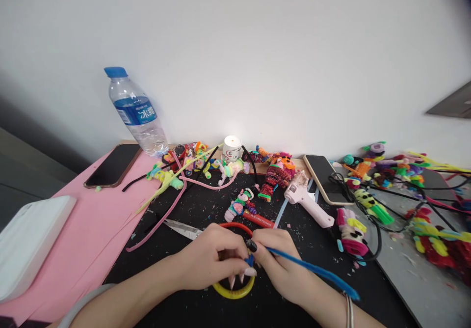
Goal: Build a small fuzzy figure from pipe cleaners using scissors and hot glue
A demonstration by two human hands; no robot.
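Observation:
Both hands meet at the lower middle. My right hand (pixel 277 259) is closed on a blue pipe cleaner (pixel 312 268), whose long loose end runs right above my wrist. A short folded blue bit shows between the hands, where my left hand (pixel 209 257) is closed with thumb and fingers pinched on it. Fingers partly hide how the bit is bent. Under the hands lie scissors (pixel 184 230), their blades pointing left; one handle loop is red, the other yellow. Just beyond them is a small pipe-cleaner figure (pixel 240 204) beside a red stick with print (pixel 259 218).
A pale pink glue gun (pixel 309 203) lies right of centre near a phone (pixel 327 178). Several pipe-cleaner figures and loose stems are along the wall. A water bottle (pixel 136 112) leans at left, near another phone (pixel 112 166) and a white box (pixel 33 244). A white paper cup (pixel 232 149) is upside down.

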